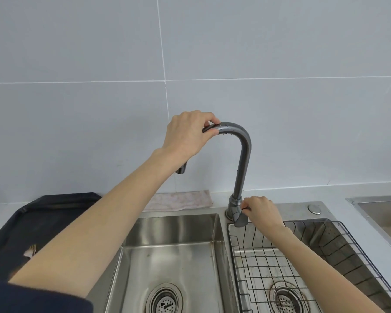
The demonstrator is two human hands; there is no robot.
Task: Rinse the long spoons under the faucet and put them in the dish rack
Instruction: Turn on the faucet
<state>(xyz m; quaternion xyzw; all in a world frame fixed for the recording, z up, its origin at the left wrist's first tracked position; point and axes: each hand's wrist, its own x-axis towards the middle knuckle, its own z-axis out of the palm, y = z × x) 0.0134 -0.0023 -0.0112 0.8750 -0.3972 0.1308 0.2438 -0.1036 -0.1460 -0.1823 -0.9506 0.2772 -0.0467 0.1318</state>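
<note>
Straight ahead, I look down over a double stainless-steel sink (131, 245) set against a pale grey tiled wall (280, 53). My left hand (187, 134) is raised and its fingers and thumb are curled round the top of the dark grey faucet (243, 159), gripping the arch of the spout just where it bends over. The spout's nozzle end pokes out below my left wrist, above the left basin. My right hand (261, 212) sits low at the faucet's base, fingers bent, with the fingertips pinching the short lever handle (240, 219) that juts forward from the base. I see no water running.

The dish rack (307, 251), a dark wire basket with a grid floor and slanted wire sides, sits inside the right basin, directly beneath my right forearm. I can make out nothing lying in it. Each basin has a round strainer drain at the near end; the left one (164, 300) is uncovered, the right one (284, 300) shows through the rack's wires.

I cannot see the long spoons anywhere. On the counter to the left lies a dark tray (43, 213), partly hidden by my left forearm; a small pale item (31, 250) rests on it at the arm's edge, too hidden to identify. A folded pinkish-white cloth (181, 199) lies against the wall behind the left basin. A round metal button (314, 209) sits on the sink deck right of the faucet. A dark blue sleeve (32, 297) covers my left upper arm.
</note>
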